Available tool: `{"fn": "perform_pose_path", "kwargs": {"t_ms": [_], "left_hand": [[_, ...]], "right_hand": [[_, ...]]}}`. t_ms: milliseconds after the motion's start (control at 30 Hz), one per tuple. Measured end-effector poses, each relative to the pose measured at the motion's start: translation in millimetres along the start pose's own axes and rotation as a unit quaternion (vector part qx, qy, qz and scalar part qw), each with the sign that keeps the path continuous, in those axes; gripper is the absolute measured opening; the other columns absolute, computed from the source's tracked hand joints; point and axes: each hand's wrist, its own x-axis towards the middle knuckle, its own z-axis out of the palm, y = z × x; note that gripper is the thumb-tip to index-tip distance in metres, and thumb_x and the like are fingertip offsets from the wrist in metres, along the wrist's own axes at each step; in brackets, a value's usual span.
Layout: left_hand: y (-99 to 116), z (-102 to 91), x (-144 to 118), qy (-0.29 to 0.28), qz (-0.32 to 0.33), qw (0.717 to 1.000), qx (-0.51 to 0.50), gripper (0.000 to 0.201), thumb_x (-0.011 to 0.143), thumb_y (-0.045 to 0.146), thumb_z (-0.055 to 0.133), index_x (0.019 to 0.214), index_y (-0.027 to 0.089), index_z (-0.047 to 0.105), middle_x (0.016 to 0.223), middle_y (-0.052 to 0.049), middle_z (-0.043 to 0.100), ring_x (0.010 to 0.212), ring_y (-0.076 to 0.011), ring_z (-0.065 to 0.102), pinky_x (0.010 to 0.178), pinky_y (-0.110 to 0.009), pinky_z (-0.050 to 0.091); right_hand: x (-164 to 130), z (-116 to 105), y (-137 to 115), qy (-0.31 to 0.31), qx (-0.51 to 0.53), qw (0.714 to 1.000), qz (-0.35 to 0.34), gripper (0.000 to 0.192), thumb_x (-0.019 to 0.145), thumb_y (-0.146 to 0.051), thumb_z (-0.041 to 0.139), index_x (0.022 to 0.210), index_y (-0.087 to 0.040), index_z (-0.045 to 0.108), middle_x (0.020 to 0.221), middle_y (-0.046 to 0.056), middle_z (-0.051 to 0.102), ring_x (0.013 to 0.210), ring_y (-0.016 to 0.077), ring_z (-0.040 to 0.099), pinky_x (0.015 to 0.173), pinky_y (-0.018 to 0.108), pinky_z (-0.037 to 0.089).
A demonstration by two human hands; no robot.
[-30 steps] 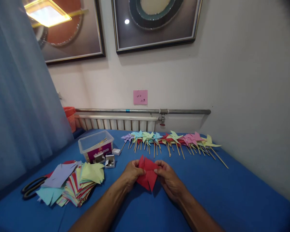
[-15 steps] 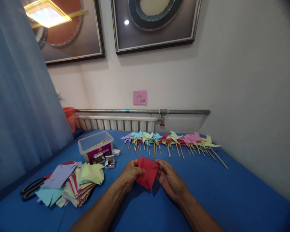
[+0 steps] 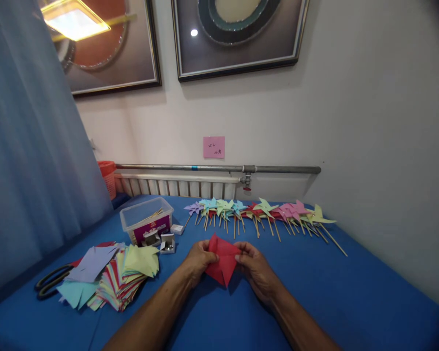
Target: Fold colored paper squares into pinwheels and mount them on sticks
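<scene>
A red paper square (image 3: 224, 258) with cuts running in from its corners is held above the blue cloth (image 3: 219, 321). My left hand (image 3: 199, 261) pinches its left side, thumb on top. At the right corner, my right hand (image 3: 254, 268) grips the same paper between thumb and fingers. Finished paper pinwheels on sticks (image 3: 265, 208) lie in a row beyond my hands. To the left is a stack of cut coloured paper squares (image 3: 131, 275), with a purple sheet (image 3: 93, 263) and a light blue one (image 3: 76, 293) beside it.
Black-handled scissors (image 3: 51, 282) lie partly under the paper at left. A clear plastic box (image 3: 146, 222) holds thin sticks. In front of it stand an open small box with metal bits (image 3: 167, 243) and a closed white box (image 3: 177, 229). A radiator (image 3: 175, 185) runs along the wall.
My right thumb has come down onto the right corner of the red paper, and the fingers have closed there. My left hand keeps its hold. The view has shifted slightly.
</scene>
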Motion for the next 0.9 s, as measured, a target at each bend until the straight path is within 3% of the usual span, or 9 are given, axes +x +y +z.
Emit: {"fn": "perform_pose_path", "kwargs": {"t_ms": [500,733,900], "left_hand": [[-1,-0.4,0,-0.013,0.007,1.0,0.006,0.03,0.047,0.014,0.07,0.077,0.01,0.07,0.066,-0.005,0.069,0.055,-0.0139,0.06,0.056,-0.023,0.046],[0,0.0,0,-0.019,0.014,1.0,0.002,0.028,0.048,0.013,0.069,0.075,0.011,0.072,0.062,-0.004,0.067,0.053,-0.0139,0.059,0.055,-0.023,0.045],[1,-0.7,0,-0.024,0.013,1.0,0.002,0.025,0.048,0.014,0.069,0.073,0.012,0.071,0.064,-0.005,0.069,0.054,-0.0137,0.06,0.056,-0.023,0.046]], "right_hand": [[-7,6,-8,-0.015,-0.012,1.0,0.016,0.035,0.058,-0.029,0.087,0.085,-0.02,0.068,0.077,0.0,0.07,0.068,0.0155,0.063,0.07,0.03,0.05],[-5,-4,-11,-0.029,-0.106,0.994,0.027,0.03,0.066,-0.036,0.087,0.07,-0.02,0.062,0.057,-0.004,0.059,0.051,0.0097,0.049,0.055,0.024,0.038],[-7,-3,-13,-0.019,-0.088,0.996,0.028,0.032,0.065,-0.035,0.088,0.071,-0.02,0.06,0.062,-0.003,0.064,0.057,0.012,0.057,0.061,0.026,0.044]]}}
